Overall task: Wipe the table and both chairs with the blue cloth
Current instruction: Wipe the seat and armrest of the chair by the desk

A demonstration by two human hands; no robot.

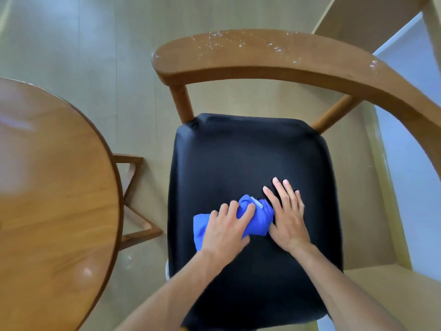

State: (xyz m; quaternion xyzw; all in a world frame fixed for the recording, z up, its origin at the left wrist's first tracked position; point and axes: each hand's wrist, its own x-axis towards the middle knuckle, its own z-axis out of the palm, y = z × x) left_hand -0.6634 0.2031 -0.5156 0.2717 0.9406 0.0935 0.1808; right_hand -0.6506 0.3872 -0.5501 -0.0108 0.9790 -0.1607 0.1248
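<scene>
While the blue cloth (256, 217) is lying bunched on the black seat of the chair (250, 163), the left hand (226, 229) is pressing down on it, its grip curling over the folds. Just beside it, the right hand (287, 215) is lying flat with straight fingers, touching the cloth's edge; the round wooden worktop (52, 187) is standing at the left.

pale wood-look floor (78, 39) all around, with a light wooden panel (372, 17) at upper right.
</scene>
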